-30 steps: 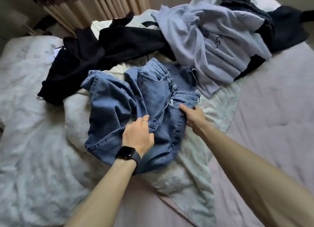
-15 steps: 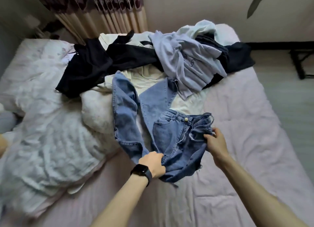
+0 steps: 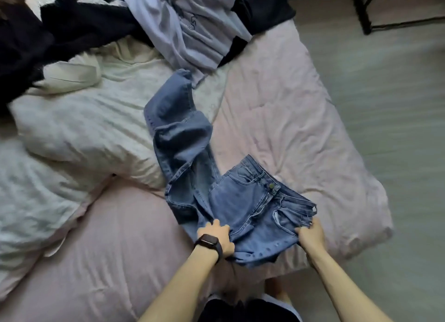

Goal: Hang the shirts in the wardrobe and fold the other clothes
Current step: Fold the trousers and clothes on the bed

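Gripping the jeans, left hand and right hand, denim now dragged nearer, legs stretched out.

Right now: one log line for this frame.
left hand: grips jeans | right hand: grips jeans | jeans: unfolded, legs trailing across bed | fold: not started

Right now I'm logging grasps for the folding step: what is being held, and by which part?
The blue jeans, with both hands: the left hand grips bunched denim at the upper thigh, the right hand grips the hip edge beside the pocket.
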